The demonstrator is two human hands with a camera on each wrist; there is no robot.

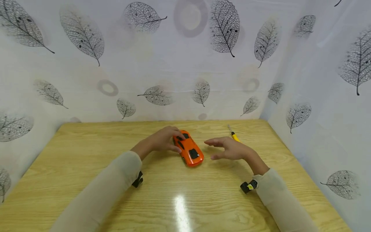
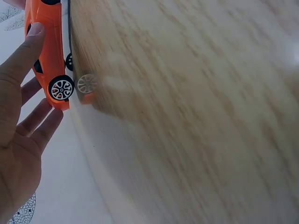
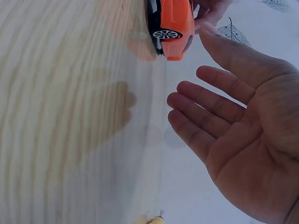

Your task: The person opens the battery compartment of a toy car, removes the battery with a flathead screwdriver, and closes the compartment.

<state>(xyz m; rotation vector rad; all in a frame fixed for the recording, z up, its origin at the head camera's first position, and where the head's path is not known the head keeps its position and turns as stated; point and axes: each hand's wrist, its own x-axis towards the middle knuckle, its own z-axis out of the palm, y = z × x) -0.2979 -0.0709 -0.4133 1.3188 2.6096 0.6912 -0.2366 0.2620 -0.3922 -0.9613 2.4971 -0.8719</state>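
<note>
An orange toy car (image 1: pixel 193 154) with dark windows sits near the middle of the wooden table, angled toward the right front. My left hand (image 1: pixel 164 140) holds it across its far half, thumb on the near side and fingers over the other. In the left wrist view, the thumb presses the car body (image 2: pixel 50 51) above a spoked wheel. To the right of the car, my right hand (image 1: pixel 229 149) hovers with fingers extended, apart from it. From the right wrist, the open palm (image 3: pixel 252 140) faces the car's end (image 3: pixel 175 49). Whether all wheels touch the table is unclear.
Behind the right hand lies a thin tool with a yellow and black handle (image 1: pixel 235 137), apparently a screwdriver, partly hidden by that hand. A white leaf-print curtain (image 1: pixel 174 64) borders the table (image 1: pixel 162 199) at the back and sides.
</note>
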